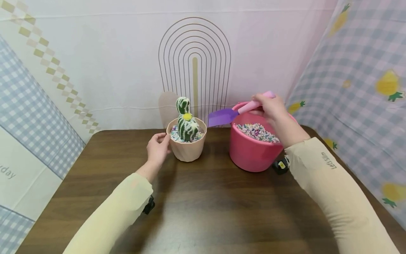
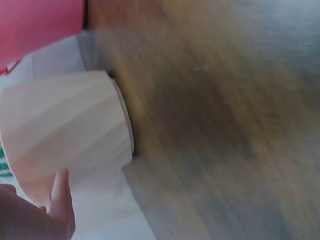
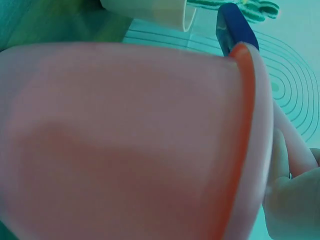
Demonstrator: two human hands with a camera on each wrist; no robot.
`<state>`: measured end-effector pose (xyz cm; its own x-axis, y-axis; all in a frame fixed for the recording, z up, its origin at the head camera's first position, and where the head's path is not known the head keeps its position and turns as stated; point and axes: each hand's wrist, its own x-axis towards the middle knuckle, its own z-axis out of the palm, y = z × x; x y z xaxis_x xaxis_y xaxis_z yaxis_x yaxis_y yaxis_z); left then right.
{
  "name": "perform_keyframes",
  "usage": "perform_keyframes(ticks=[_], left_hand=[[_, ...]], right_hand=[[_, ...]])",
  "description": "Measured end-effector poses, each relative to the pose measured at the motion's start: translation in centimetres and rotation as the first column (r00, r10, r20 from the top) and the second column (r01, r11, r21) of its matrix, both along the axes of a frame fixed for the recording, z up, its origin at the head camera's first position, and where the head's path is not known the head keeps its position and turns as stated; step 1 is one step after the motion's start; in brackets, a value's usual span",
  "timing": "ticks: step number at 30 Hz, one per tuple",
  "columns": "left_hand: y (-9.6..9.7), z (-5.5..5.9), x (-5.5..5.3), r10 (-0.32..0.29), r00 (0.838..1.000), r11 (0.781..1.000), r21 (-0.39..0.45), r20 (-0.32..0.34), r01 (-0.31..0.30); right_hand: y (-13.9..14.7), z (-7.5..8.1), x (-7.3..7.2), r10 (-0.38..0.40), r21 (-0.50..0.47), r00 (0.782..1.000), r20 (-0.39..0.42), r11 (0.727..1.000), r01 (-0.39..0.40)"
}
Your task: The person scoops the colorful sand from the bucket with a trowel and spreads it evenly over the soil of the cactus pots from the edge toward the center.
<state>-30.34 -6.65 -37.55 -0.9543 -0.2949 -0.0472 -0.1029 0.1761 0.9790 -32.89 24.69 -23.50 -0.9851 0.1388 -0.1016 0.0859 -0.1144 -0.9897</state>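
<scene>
My right hand (image 1: 272,108) grips the pink handle of a toy shovel (image 1: 223,116) over a pink bucket (image 1: 252,157). The shovel's purple blade points left, past the bucket's rim. Small multicoloured pebbles (image 1: 257,132) fill part of the bucket. To the left stands a beige flowerpot (image 1: 186,152) with a knitted green-and-white cactus (image 1: 188,129) bearing a yellow flower, set in similar pebbles. With thumb and fingers, my left hand (image 1: 157,147) holds the pot's left side at the rim. One finger (image 2: 61,192) lies along its outer wall in the left wrist view.
Pot and bucket stand near the back edge of a dark wooden table (image 1: 190,211). Behind rises a white cloth (image 1: 120,63) printed with arches. A checked cloth with pineapples (image 1: 355,81) hangs at the right.
</scene>
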Motion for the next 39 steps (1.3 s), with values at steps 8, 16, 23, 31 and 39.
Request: perform_keyframes(ticks=[8,16,23,31,39], left_hand=[[1.1,0.3,2.6,-0.059,0.998,0.997,-0.041,-0.036,0.057],[5.1,1.6,3.3,-0.288,0.957,0.957,-0.024,-0.025,0.288],[9.1,2.8,2.6,-0.415,0.906,0.909,-0.015,-0.077,0.416],[13.6,4.1,0.3,-0.412,0.908,0.911,-0.009,-0.077,0.413],[16.6,4.7,-1.5,-0.347,0.931,0.93,0.083,-0.115,0.358]], right_hand=[[2.4,0.7,0.3,-0.064,-0.102,0.998,-0.001,0.993,0.063],[5.4,2.0,0.7,-0.118,-0.215,0.993,-0.021,0.97,0.111],[8.0,2.7,1.2,-0.032,-0.223,0.996,-0.083,0.975,0.012],[9.1,1.8,1.5,-0.14,0.009,0.98,-0.139,0.99,0.142],[9.8,0.0,0.7,-0.152,0.636,0.945,-0.291,0.707,0.309]])
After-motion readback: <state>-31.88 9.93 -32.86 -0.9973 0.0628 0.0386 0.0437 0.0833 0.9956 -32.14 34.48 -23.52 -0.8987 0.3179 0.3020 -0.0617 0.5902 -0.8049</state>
